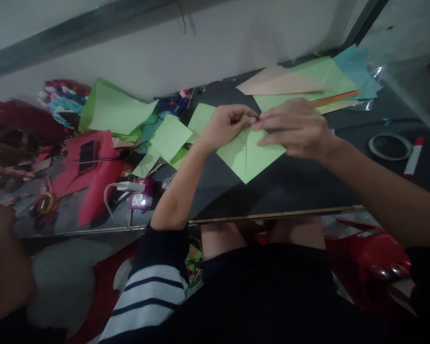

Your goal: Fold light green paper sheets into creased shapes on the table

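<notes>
A light green sheet of paper [246,160] lies on the dark tabletop with one corner toward me and a crease or slit down its middle. My left hand [224,125] has its thumb and fingers pinched at the sheet's far corner. Meeting it there, my right hand [297,126] pinches the same corner, with its lower fingers resting on the sheet's right side. The fingertips of both hands nearly touch, and they hide the far corner. Beside my left hand lie several green paper squares [171,137].
Green, peach and blue sheets [301,79] are stacked at the back right. A tape roll [390,145] and a red-capped marker [413,156] lie at the right. Leftward are red paper [100,191], a purple power adapter [143,196] and scissors [45,200]. Another person's arm [7,263] is at far left.
</notes>
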Tool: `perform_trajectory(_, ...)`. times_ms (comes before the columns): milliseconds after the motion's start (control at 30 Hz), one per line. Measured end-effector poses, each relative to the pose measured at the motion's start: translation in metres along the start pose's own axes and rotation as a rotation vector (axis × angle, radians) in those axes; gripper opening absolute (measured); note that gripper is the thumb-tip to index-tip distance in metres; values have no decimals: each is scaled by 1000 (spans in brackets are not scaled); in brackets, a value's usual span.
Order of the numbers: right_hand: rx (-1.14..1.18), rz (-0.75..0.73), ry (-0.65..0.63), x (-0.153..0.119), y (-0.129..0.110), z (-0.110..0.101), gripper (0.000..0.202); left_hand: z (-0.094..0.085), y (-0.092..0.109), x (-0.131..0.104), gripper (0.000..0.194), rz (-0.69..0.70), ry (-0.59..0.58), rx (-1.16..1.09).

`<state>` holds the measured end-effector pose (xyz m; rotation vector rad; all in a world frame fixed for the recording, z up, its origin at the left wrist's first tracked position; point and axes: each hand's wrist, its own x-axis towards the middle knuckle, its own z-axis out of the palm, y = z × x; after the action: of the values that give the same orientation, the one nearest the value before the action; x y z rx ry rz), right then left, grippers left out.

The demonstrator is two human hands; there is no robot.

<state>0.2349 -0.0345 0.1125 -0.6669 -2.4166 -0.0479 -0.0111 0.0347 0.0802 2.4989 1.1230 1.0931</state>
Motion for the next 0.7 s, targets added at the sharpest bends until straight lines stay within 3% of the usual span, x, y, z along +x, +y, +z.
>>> perform_trajectory(67, -21, 60, -111, -6, 0, 12, 40, -3, -1, 1, 63, -15, -14, -34)
perform_trajectory(200, -121, 205, -81, -25, 4, 44, 42, -4, -6, -15, 71, 12, 47, 45)
perform_trajectory(333, -102, 243, -105, -46, 6, 76, 38, 20, -8, -51, 55, 48, -310, 137)
perform_trajectory(467, 0, 44, -169, -62, 11, 86, 41, 41, -10, -75, 53, 33, -598, 155)
perform_trajectory(567, 121, 47, -156, -70, 18, 83, 34, 44, -12, -79, 55, 22, -671, 149)
perform_trajectory(700, 254, 160, -141, -75, 23, 83, 29, 41, -12, -80, 53, 18, -638, 145)
